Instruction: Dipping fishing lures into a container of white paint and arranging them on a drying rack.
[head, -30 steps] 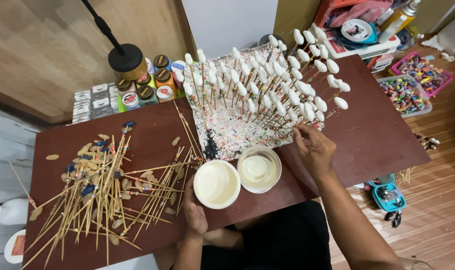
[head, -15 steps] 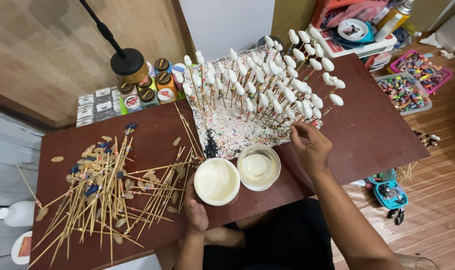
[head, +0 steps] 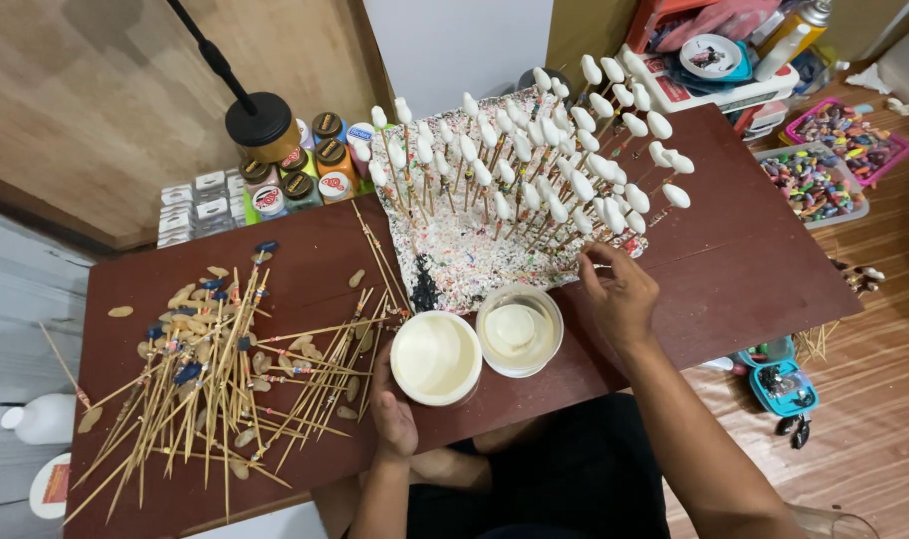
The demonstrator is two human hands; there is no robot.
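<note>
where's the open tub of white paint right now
In the head view the tub of white paint sits near the table's front edge, against the left hand, just left of its lid.

I see the right hand (head: 622,297) pinching a stick at the near edge of the speckled foam block (head: 454,262), which is full of upright white-tipped sticks (head: 534,170). Left hand (head: 392,417) touches the white tub (head: 435,356); its lid (head: 518,329) sits just beside. Loose skewers (head: 215,379) lie piled on the counter (head: 744,269) to the left.
</note>
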